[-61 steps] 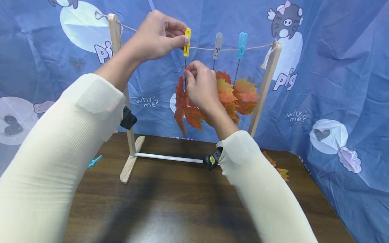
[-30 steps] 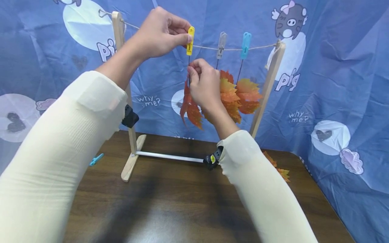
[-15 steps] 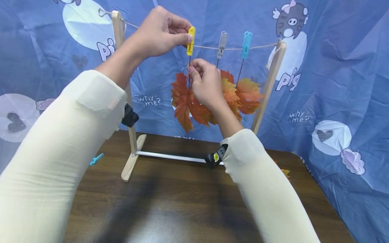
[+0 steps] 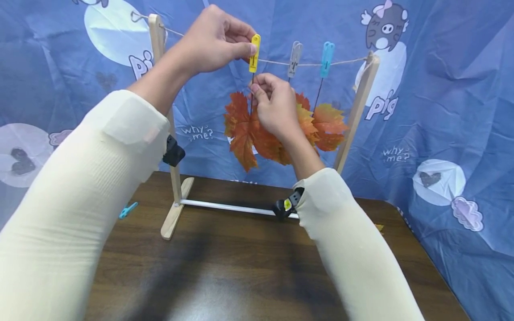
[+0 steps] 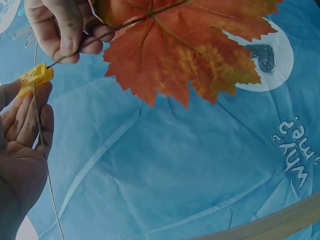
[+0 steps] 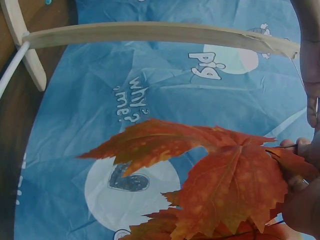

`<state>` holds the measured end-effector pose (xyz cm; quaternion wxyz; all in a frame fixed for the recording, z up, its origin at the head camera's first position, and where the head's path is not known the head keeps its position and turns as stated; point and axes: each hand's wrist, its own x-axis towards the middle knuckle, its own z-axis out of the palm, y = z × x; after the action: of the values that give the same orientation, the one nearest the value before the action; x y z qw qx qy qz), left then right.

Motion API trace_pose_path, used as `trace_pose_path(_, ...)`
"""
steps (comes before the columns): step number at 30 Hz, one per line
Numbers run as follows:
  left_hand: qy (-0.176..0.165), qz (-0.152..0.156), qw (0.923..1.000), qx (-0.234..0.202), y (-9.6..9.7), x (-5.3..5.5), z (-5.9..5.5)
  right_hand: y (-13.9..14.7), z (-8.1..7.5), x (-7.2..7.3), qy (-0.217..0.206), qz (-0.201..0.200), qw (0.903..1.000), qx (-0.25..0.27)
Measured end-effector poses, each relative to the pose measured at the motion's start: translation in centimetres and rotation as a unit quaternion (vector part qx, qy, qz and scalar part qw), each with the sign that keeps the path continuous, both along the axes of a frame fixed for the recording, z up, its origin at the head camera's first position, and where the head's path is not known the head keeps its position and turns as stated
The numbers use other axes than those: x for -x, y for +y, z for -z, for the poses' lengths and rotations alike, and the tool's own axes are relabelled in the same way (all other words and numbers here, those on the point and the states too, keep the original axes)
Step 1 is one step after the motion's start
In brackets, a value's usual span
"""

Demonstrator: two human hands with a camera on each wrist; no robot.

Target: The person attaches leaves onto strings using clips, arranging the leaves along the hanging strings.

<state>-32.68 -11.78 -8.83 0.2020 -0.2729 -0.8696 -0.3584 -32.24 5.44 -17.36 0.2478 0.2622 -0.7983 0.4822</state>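
My left hand (image 4: pixel 218 42) pinches a yellow clothespin (image 4: pixel 254 53) on the string, between thumb and fingers. Just below it, my right hand (image 4: pixel 277 102) holds the thin dark stem of an orange-red artificial maple leaf (image 4: pixel 241 129). In the left wrist view the stem (image 5: pixel 120 26) runs from the right hand's fingers up to the yellow clothespin (image 5: pixel 37 77). The leaf (image 6: pixel 225 175) spreads wide in the right wrist view, with other leaves behind it. A grey clothespin (image 4: pixel 294 60) and a blue clothespin (image 4: pixel 327 59) grip the string farther right, with leaf stems below them.
The string (image 4: pixel 273 62) is tied between two wooden posts (image 4: pixel 357 111), joined low down by a white rod (image 4: pixel 229 206). On the brown table (image 4: pixel 225 267) lie a blue clothespin (image 4: pixel 128 210) at left and a yellowish leaf tip (image 4: pixel 379 227) at right. A blue printed cloth (image 4: pixel 441 111) hangs behind.
The leaf under the yellow clothespin has turned from nearly edge-on to face me. Both hands have shifted slightly right in the head view, still holding the clothespin and stem.
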Motion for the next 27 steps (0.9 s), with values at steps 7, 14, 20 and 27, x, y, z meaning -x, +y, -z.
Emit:
trace_pose_path(7,0.0,0.005,0.9999,-0.012,0.24,0.03,0.1,0.22,-0.22,-0.04,-0.01,0.001,0.9999,0.007)
trace_pose_path(14,0.003,0.006,0.9995,-0.03,0.35,0.07,0.04,0.31,-0.48,-0.17,-0.016,0.013,0.9998,-0.006)
trace_pose_path(20,0.007,0.012,0.9997,-0.022,0.4,-0.04,-0.02,0.26,-0.43,-0.23,-0.019,0.036,0.9991,-0.013)
trace_pose_path(27,-0.001,0.01,0.9996,-0.025,0.43,-0.08,-0.14,0.2,-0.33,-0.64,-0.008,0.065,0.9973,-0.033)
